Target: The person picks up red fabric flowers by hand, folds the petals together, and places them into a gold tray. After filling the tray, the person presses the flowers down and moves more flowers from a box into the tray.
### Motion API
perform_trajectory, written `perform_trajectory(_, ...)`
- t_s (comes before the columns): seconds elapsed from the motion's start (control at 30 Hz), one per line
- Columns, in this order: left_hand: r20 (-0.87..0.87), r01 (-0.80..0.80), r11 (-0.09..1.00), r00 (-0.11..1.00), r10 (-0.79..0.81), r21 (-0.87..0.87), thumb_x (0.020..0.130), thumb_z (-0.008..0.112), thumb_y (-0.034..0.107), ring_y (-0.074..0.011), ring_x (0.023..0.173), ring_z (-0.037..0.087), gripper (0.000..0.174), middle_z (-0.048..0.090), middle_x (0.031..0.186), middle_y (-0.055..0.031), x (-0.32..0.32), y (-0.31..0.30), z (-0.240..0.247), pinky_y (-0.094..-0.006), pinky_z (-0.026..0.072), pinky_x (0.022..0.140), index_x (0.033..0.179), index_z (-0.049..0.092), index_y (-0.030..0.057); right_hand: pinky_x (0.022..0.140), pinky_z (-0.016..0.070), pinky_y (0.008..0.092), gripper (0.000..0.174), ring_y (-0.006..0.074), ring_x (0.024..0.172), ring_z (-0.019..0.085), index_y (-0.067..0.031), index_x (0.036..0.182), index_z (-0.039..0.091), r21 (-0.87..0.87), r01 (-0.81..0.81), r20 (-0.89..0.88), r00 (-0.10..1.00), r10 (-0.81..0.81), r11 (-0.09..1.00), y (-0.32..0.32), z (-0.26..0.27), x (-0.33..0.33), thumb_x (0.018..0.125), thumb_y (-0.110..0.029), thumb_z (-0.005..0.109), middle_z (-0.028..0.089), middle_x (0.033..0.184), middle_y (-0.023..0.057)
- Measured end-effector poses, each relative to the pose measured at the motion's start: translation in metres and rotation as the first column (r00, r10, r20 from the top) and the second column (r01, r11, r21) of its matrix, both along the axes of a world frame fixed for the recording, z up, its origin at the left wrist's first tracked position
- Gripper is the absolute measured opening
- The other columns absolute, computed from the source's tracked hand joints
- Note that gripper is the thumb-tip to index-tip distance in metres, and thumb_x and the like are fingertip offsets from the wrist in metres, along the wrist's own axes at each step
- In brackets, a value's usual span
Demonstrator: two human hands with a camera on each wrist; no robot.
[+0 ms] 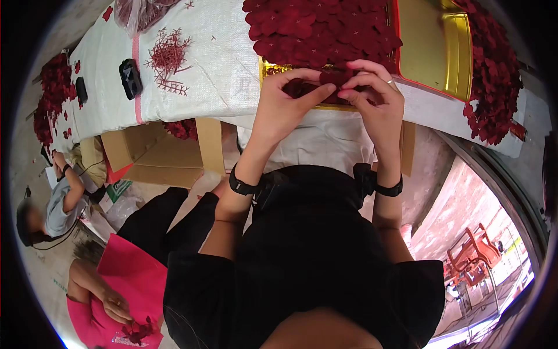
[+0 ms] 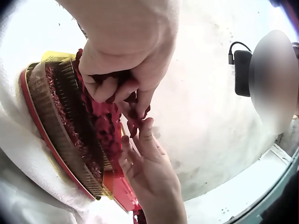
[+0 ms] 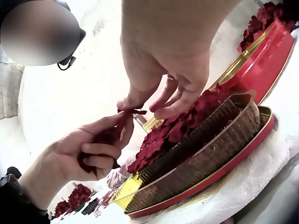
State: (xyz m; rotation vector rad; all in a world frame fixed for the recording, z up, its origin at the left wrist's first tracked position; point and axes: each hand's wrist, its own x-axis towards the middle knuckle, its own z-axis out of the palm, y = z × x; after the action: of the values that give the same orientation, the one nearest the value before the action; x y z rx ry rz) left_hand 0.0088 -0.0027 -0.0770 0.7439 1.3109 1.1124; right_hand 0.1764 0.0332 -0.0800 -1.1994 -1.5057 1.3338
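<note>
Dark red petals (image 3: 107, 136) lie in the curled fingers of my left hand (image 1: 290, 102), whose thumb and forefinger pinch a small red piece (image 3: 133, 112). My right hand (image 1: 376, 102) meets it there, its fingertips on the same piece; its other fingers are loosely bent. Both hands are above the near edge of a gold-lined box (image 1: 270, 68), which bears a dense layer of red petals (image 1: 319, 29). In the left wrist view, my left hand (image 2: 131, 51) is above my right hand (image 2: 156, 177). A clear ribbed plastic tray wall (image 3: 201, 156) stands at the box's edge.
An open red box with gold lining (image 1: 427, 41) lies to the right, beside a petal heap (image 1: 494, 75). To the left are thin red stems (image 1: 168, 55), a black object (image 1: 129, 78) and a bag (image 1: 142, 14). A cardboard box (image 1: 168, 154) is below; two people sit at the left.
</note>
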Motion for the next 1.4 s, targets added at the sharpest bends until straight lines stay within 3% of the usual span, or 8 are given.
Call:
perform_trajectory(0.23, -0.036, 0.061, 0.998, 0.998, -0.06, 0.013, 0.079, 0.071, 0.001, -0.0053, 0.074, 0.059, 0.017, 0.067, 0.082, -0.003, 0.002, -0.002, 0.0, -0.019, 0.0472, 0.067, 0.094, 0.067, -0.0034, 0.058, 0.0491, 0.0178, 0.011, 0.0072, 0.072, 0.06, 0.0026, 0.082, 0.066, -0.044, -0.006, 0.043, 0.999, 0.008, 0.999, 0.0, 0.004, 0.003, 0.073, 0.006, 0.071, 0.058, 0.112, 0.0075)
perform_trajectory(0.33, -0.081, 0.093, 0.994, 0.993, -0.089, 0.051, 0.08, 0.07, 0.0, -0.0058, 0.076, 0.06, 0.018, 0.067, 0.084, -0.0036, 0.002, -0.002, -0.003, -0.0192, 0.0476, 0.068, 0.097, 0.067, -0.0032, 0.063, 0.0507, 0.0192, 0.01, 0.0075, 0.074, 0.06, 0.003, 0.084, 0.065, -0.126, -0.026, -0.04, 0.999, 0.021, 0.992, -0.001, 0.003, 0.001, 0.076, 0.004, 0.07, 0.058, 0.112, 0.0078)
perform_trajectory(0.53, -0.063, 0.093, 0.994, 0.994, -0.09, 0.056, 0.08, 0.069, 0.001, -0.0065, 0.076, 0.06, 0.016, 0.067, 0.084, -0.0042, 0.002, -0.002, -0.003, -0.0204, 0.0479, 0.069, 0.095, 0.067, -0.0033, 0.071, 0.0508, 0.0195, 0.024, 0.0066, 0.081, 0.058, -0.0006, 0.091, 0.053, -0.244, -0.04, -0.345, 0.937, -0.048, 0.969, -0.002, -0.01, -0.001, 0.076, 0.01, 0.068, 0.057, 0.096, 0.0047)
perform_trajectory(0.73, -0.044, 0.079, 0.992, 0.996, -0.075, 0.094, 0.081, 0.067, -0.001, -0.007, 0.075, 0.06, 0.012, 0.068, 0.084, -0.0052, 0.003, 0.0, -0.001, -0.021, 0.048, 0.07, 0.093, 0.068, -0.0029, 0.072, 0.0504, 0.0195, 0.031, 0.0031, 0.078, 0.054, -0.0046, 0.082, 0.043, -0.252, -0.026, -0.317, 0.947, -0.057, 0.967, 0.0, -0.009, 0.003, 0.074, 0.014, 0.068, 0.05, 0.081, -0.001)
perform_trajectory(1.07, -0.023, 0.072, 0.997, 0.997, -0.073, -0.011, 0.082, 0.061, -0.004, -0.0094, 0.08, 0.062, 0.011, 0.069, 0.084, -0.0073, -0.001, 0.007, 0.002, -0.0218, 0.0483, 0.075, 0.09, 0.068, -0.0031, 0.07, 0.0515, 0.0239, 0.036, 0.0099, 0.077, 0.057, -0.0042, 0.069, 0.038, 0.022, 0.133, -0.15, 0.98, -0.128, 0.991, 0.0, -0.006, -0.013, 0.07, 0.015, 0.069, 0.052, 0.073, 0.0039)
perform_trajectory(1.17, 0.017, 0.07, 0.998, 0.997, -0.07, -0.001, 0.083, 0.059, -0.005, -0.0072, 0.074, 0.06, 0.012, 0.068, 0.083, -0.006, -0.007, 0.011, 0.008, -0.0194, 0.0469, 0.067, 0.09, 0.068, -0.0031, 0.067, 0.0506, 0.0242, 0.039, 0.0139, 0.075, 0.06, -0.0032, 0.063, 0.036, 0.243, 0.098, 0.024, 0.994, -0.107, 0.965, 0.007, -0.003, -0.016, 0.066, 0.016, 0.07, 0.053, 0.068, 0.0066)
perform_trajectory(1.27, 0.027, 0.054, 0.998, 0.998, -0.055, 0.022, 0.084, 0.06, -0.001, 0.0009, 0.049, 0.041, 0.011, 0.065, 0.074, 0.0013, -0.01, 0.013, 0.005, -0.0157, 0.0271, 0.042, 0.09, 0.069, 0.0015, 0.064, 0.05, 0.0244, 0.04, 0.0173, 0.072, 0.061, -0.0028, 0.06, 0.035, 0.385, 0.075, 0.031, 0.995, -0.094, 0.92, 0.01, -0.001, -0.023, 0.064, 0.017, 0.07, 0.055, 0.067, 0.0087)
perform_trajectory(1.4, 0.001, 0.045, 0.998, 0.999, -0.045, 0.046, 0.085, 0.061, 0.002, 0.001, 0.049, 0.041, 0.011, 0.067, 0.077, 0.0001, -0.013, 0.017, 0.005, -0.0158, 0.0268, 0.042, 0.092, 0.069, 0.0018, 0.063, 0.0512, 0.0247, 0.036, 0.0169, 0.074, 0.062, -0.0019, 0.062, 0.039, 0.496, 0.102, -0.026, 0.994, -0.102, 0.862, 0.018, -0.015, -0.026, 0.064, 0.018, 0.069, 0.059, 0.074, 0.0095)
